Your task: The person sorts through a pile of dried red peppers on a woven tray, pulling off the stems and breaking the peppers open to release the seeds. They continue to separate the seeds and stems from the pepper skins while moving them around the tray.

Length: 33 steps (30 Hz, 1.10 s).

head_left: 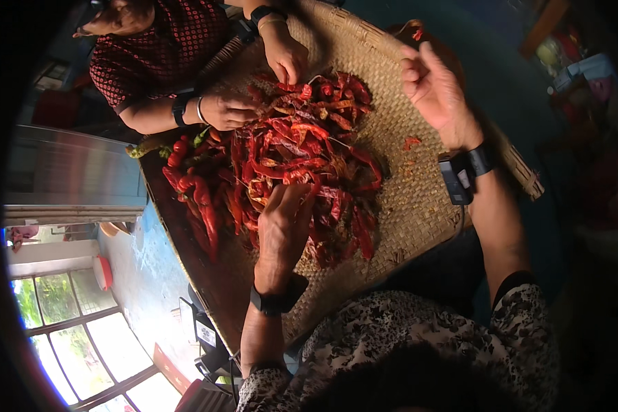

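Note:
A heap of dried, wrinkled red chili peppers (288,147) lies on a woven straw tray (408,196). My left hand (281,223) reaches into the near side of the heap, its fingers bent together around a red chili pepper; the fingertips are partly hidden. Raised over the tray's far right edge, my right hand (436,93) has its fingers apart and holds nothing that I can see. Just beyond its fingertips, a small red piece (418,33) shows in a dark, round brown container (450,58).
Across the tray, another person's two hands (230,111) pick at the heap. Smoother, fresher red chilies (202,206) lie along the left side. Small red scraps (410,143) are scattered on the right. A black chair-like object (202,336) stands at the lower left, near bright windows (82,336).

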{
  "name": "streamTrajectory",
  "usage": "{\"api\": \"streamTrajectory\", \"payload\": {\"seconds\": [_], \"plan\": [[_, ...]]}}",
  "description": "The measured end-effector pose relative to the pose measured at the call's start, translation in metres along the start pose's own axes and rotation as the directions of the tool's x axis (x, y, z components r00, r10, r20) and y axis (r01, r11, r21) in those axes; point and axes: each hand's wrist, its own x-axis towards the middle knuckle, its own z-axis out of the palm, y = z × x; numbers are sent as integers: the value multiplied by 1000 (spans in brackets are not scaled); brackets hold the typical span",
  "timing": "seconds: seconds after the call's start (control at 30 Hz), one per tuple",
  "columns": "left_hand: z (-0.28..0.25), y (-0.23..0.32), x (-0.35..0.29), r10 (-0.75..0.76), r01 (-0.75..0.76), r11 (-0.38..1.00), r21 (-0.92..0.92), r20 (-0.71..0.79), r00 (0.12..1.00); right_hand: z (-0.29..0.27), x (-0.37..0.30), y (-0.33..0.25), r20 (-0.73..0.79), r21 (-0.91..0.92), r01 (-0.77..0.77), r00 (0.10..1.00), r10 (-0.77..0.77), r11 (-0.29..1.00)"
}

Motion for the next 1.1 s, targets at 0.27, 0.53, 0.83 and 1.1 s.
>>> {"api": "streamTrajectory", "payload": {"seconds": [0.27, 0.53, 0.83, 1.1], "plan": [[53, -35, 30, 155, -217, 900, 378, 188, 970, 31, -33, 48, 268, -890, 395, 858, 439, -227], [4, -2, 20, 70, -64, 987, 150, -39, 997, 33, -48, 61, 443, -828, 552, 755, 483, -103], [-5, -2, 1, 16, 6, 993, 118, -185, 983, 26, -25, 47, 353, -909, 230, 868, 348, 348], [9, 11, -7, -64, 59, 992, -112, -38, 997, 2, 2, -4, -76, -4, 175, 982, -175, 985]]}}
